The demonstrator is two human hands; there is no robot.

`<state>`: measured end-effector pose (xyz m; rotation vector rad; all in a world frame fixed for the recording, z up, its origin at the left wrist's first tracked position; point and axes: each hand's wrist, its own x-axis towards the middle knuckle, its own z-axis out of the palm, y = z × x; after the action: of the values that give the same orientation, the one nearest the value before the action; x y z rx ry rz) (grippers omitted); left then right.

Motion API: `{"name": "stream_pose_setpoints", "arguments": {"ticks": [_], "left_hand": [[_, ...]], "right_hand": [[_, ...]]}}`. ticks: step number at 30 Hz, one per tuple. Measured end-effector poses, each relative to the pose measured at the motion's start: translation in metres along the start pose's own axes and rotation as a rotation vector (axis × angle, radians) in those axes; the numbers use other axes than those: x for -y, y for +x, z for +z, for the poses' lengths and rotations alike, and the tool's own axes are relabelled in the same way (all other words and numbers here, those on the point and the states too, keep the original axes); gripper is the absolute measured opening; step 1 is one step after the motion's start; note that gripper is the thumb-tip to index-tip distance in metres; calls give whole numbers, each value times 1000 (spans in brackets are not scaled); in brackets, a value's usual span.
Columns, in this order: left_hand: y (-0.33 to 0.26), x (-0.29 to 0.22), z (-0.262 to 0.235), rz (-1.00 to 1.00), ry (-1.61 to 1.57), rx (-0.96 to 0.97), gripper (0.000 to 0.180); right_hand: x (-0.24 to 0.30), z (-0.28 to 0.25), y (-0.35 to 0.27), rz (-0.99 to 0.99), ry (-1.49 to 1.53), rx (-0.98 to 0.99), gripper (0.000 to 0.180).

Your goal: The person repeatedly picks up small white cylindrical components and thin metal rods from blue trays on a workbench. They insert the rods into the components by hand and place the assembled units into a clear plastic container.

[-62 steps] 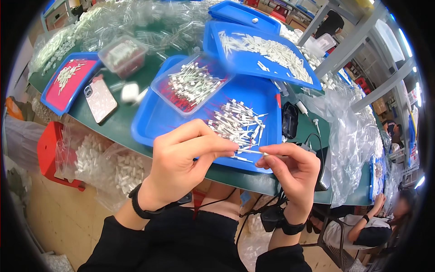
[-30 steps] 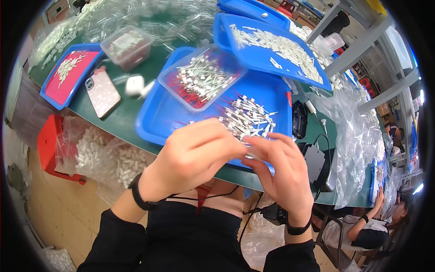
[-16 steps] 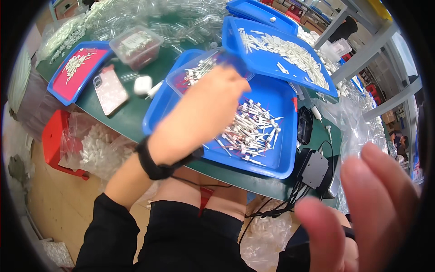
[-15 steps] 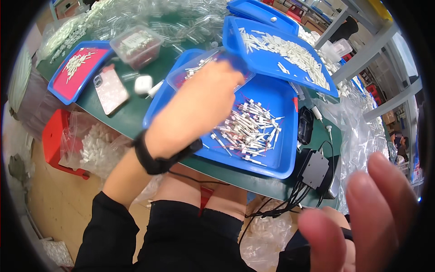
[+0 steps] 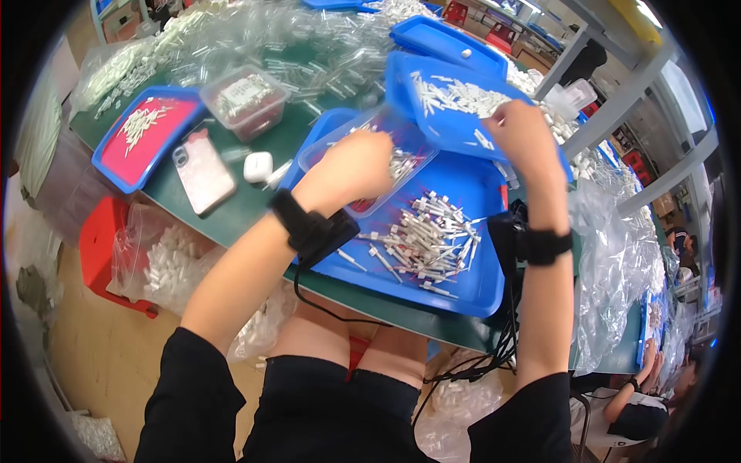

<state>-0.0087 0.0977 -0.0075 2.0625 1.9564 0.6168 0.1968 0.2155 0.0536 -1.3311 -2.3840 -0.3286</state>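
My left hand [image 5: 351, 171] is over a clear plastic box [image 5: 423, 163] that holds small white pieces. Its fingers are curled, and what they hold, if anything, is hidden. My right hand [image 5: 529, 137] hovers at the right part of a tilted blue tray [image 5: 401, 77] with many short white tubes [image 5: 455, 98]. Thumb and fingers are pinched together there; nothing between them can be made out. Below both hands, a larger blue tray [image 5: 475, 297] carries a heap of thin white parts with reddish wires [image 5: 436, 239]. The clear box rests partly over that tray.
At the left are a pink-lined blue tray [image 5: 127, 166], a phone [image 5: 204, 174], a white earbud case [image 5: 258, 166] and a clear tub [image 5: 262, 119]. Clear tubes [image 5: 309, 65] lie behind. Black cables [image 5: 505, 339] hang near my right forearm. Another person [image 5: 641, 405] sits at far right.
My right hand has gone from the lower right foreground up to the tilted tray, its fingers now curled. My left hand has stayed at the clear box. The view has shifted slightly.
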Motion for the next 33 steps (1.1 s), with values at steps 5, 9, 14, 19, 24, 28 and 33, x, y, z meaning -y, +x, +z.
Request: {"name": "stream_pose_setpoints", "arguments": {"ticks": [5,9,14,19,24,28,33], "left_hand": [[-11,7,-4,-54,12,-88,14],[-22,12,-18,-55,-111,-252,12],[-46,1,-31,-44,-539,-308,15],[-73,-8,-32,60,-1067,-160,21],[-90,-24,-28,117,-1548,-39,14],[-106,-40,-23,61,-1765,-109,15],[-108,-60,2,184,-1855,-172,14]], "right_hand": [[-13,41,23,98,85,350,31],[3,44,22,139,-21,292,31],[-13,63,22,207,138,258,27],[-27,66,22,160,303,183,28],[-5,16,-2,93,324,-581,21],[41,-51,-72,-28,946,-226,16],[82,-65,-167,45,1184,-15,17]]}}
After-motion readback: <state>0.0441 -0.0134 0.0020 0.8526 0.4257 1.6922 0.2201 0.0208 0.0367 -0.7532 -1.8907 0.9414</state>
